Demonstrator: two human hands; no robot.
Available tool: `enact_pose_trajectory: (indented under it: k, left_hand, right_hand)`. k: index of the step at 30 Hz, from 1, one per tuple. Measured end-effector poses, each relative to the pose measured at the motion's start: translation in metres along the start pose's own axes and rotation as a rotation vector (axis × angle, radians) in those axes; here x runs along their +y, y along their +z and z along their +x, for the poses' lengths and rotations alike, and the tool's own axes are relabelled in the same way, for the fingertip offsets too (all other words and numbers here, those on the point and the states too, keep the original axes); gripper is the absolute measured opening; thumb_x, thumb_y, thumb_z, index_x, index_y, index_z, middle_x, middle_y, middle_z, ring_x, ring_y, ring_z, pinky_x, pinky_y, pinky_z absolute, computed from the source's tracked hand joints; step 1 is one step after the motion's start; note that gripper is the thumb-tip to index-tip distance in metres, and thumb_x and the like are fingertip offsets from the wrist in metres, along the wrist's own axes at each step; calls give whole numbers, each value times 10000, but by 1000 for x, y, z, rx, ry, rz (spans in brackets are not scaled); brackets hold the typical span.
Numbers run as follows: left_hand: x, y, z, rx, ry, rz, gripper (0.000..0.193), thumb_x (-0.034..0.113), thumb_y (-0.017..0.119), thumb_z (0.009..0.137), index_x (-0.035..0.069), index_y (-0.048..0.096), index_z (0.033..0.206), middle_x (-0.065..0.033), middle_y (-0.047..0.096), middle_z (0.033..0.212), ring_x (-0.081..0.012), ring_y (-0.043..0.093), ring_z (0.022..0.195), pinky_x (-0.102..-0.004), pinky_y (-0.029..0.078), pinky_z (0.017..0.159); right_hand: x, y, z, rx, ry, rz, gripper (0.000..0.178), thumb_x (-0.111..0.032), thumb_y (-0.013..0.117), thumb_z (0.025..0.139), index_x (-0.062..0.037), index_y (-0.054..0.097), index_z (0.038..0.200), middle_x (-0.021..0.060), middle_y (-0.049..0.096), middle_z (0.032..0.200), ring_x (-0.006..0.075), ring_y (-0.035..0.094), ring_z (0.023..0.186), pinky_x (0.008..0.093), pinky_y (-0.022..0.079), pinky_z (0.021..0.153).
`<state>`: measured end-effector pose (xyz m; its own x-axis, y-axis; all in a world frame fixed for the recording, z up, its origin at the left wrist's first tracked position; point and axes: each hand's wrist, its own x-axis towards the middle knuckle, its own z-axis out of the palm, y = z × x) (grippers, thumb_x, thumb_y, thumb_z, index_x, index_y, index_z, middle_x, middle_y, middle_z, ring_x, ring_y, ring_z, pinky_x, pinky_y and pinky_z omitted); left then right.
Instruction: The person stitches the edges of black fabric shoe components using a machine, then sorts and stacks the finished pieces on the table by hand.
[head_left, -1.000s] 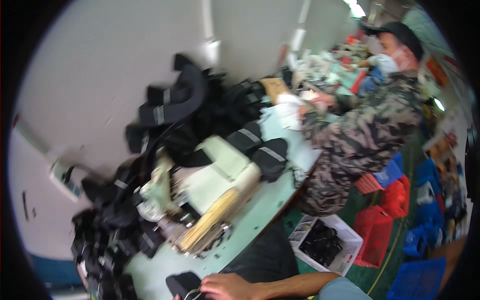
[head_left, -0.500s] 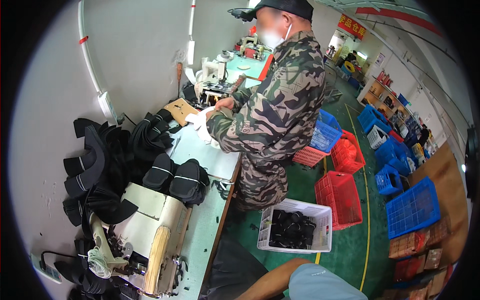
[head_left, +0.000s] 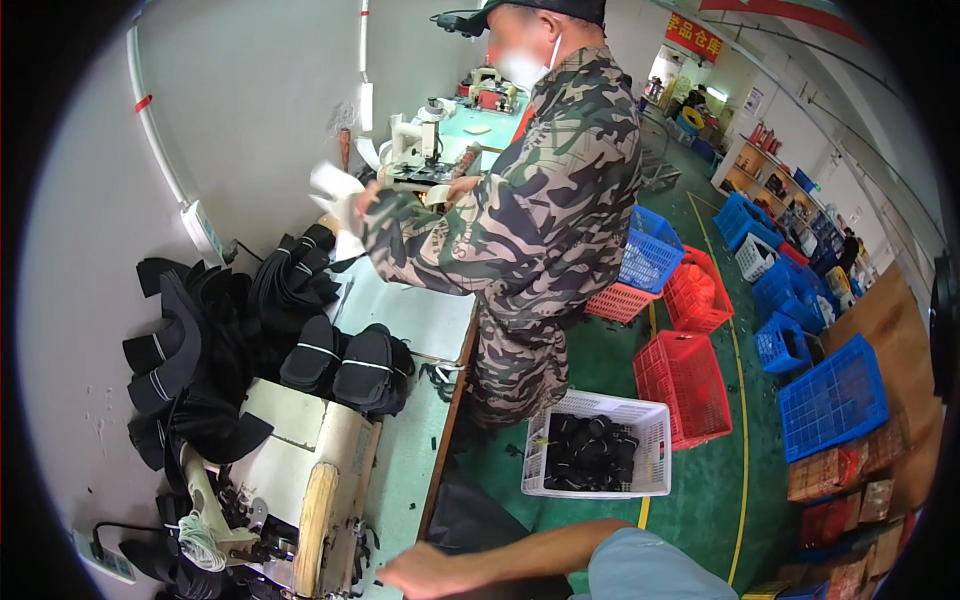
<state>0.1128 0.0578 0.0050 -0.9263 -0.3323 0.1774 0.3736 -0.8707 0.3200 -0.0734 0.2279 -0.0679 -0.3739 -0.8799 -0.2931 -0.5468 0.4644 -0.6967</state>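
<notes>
My right hand (head_left: pixel 430 572) is over the front edge of the pale work table (head_left: pixel 400 485), its forearm reaching in from the lower right. Its fingers are curled in, and nothing shows in them. Beside it stands a cream sewing machine (head_left: pixel 275 450) with a worn, straw-coloured bar (head_left: pixel 318 525) along its side. My left hand is out of view. Behind the machine lie bundles of black padded fabric pieces (head_left: pixel 368 368), tied with pale strips. Curved black fabric pieces (head_left: pixel 165 345) are heaped along the wall.
A co-worker in a camouflage jacket (head_left: pixel 560 190) stands at another sewing machine (head_left: pixel 425 150), holding white pieces (head_left: pixel 340 195). On the green floor, a white crate (head_left: pixel 655 455) holds black pieces; red crates (head_left: pixel 690 380) and blue crates (head_left: pixel 835 395) stand to the right.
My right hand has come into view at the table edge, its forearm extending left. The co-worker's near hand has lifted white pieces up and left. The whole view has shifted slightly.
</notes>
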Motion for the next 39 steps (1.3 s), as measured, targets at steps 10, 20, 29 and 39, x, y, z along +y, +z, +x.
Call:
enact_pose_trajectory:
  k: [10, 20, 29, 39]
  left_hand:
    - [-90, 91, 118, 16, -441, 49, 747, 273, 717, 764, -17, 411, 1381, -226, 487, 1345, -337, 514, 1218, -420, 404, 1065]
    - [-95, 88, 108, 376, -678, 706, 959, 346, 730, 739, 15, 249, 1500, -230, 392, 1453, -354, 436, 1314, -432, 347, 1109]
    - [-46, 56, -38, 639, -715, 752, 1176, 426, 812, 737, 81, 41, 1555, -238, 134, 1579, -387, 99, 1476, -457, 121, 1194]
    - [-22, 69, 0, 306, -973, 730, 1170, 236, 872, 617, -29, 182, 1524, -206, 380, 1452, -322, 393, 1335, -379, 324, 1103]
  right_hand:
    - [63, -16, 56, 656, -84, -351, 183, -123, 651, 753, 5, 603, 875, 121, 544, 896, 287, 536, 900, 384, 505, 801]
    - [-32, 46, -33, -349, -162, 1005, 887, -513, 722, 809, -32, 360, 1461, 253, 446, 1417, 305, 425, 1335, 393, 326, 1122]
    - [-30, -16, -76, -274, 134, 1568, 1086, -138, 863, 690, -65, 191, 1540, 130, 278, 1516, 232, 268, 1411, 344, 221, 1159]
    - [-21, -28, -57, -499, -229, 925, 988, -416, 761, 813, -38, 190, 1524, 176, 251, 1557, 283, 270, 1426, 378, 235, 1164]
